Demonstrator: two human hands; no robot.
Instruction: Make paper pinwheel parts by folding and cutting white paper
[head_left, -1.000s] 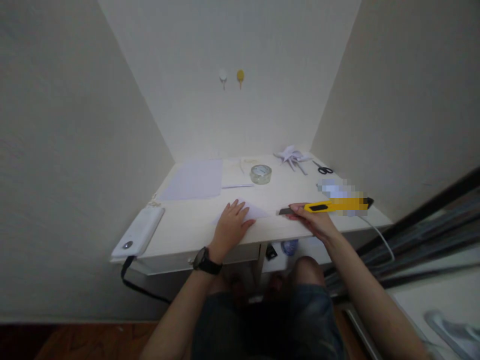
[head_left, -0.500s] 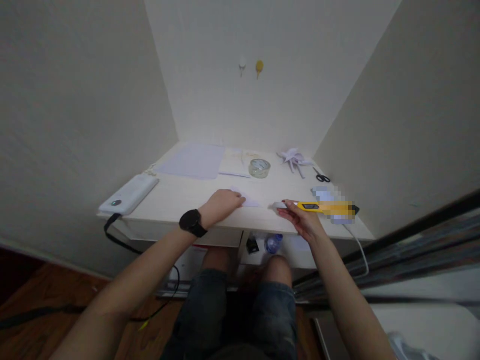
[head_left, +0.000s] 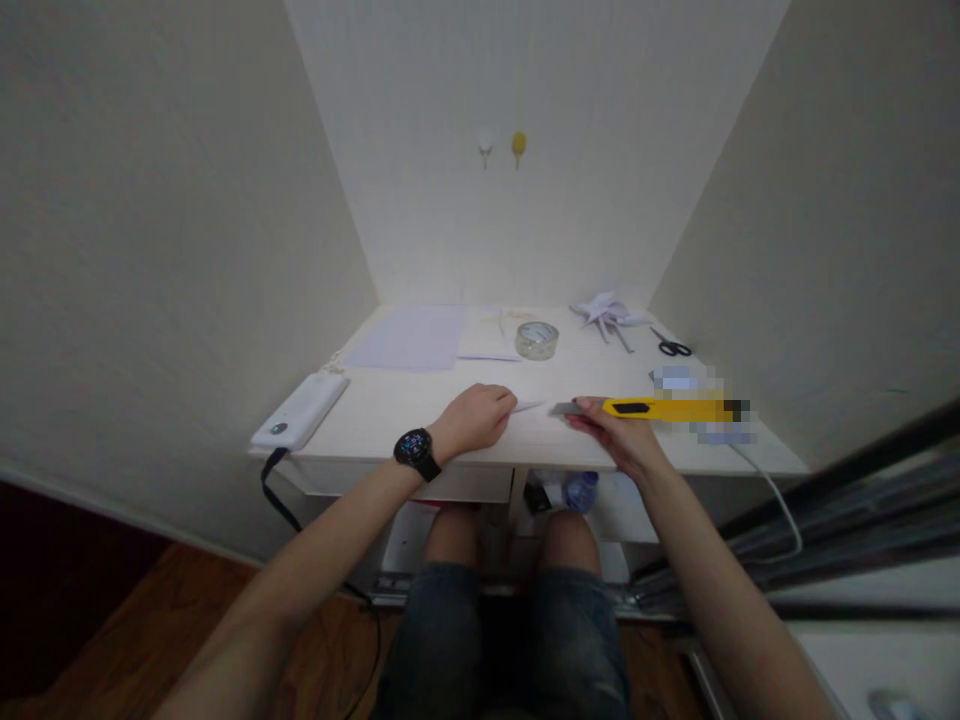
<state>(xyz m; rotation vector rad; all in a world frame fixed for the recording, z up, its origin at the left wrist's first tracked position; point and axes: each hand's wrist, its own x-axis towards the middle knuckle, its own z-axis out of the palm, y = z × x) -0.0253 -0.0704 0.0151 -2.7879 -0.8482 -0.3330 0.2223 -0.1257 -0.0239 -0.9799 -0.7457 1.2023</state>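
My left hand [head_left: 480, 415], with a black watch [head_left: 415, 450] on its wrist, is closed on a small piece of folded white paper [head_left: 529, 407] over the desk. Only the pointed end of the paper shows; the rest is hidden by my fingers. To its right, my right hand [head_left: 611, 428] grips a yellow utility knife [head_left: 667, 409] near the blade end. The bare blade points left toward the paper's tip, with a small gap between them. The knife lies sideways, its handle reaching out to the right past my hand.
Along the back of the white desk [head_left: 420, 400] are paper sheets [head_left: 409, 335], a roll of clear tape [head_left: 537, 341], folded paper shapes [head_left: 607, 312] and black scissors [head_left: 672, 346]. A white power bank [head_left: 300, 412] is at left. Walls enclose three sides.
The paper has come up off the desk in my left hand and its tip now points right. The knife blade shows more plainly. The whole view has shifted slightly.
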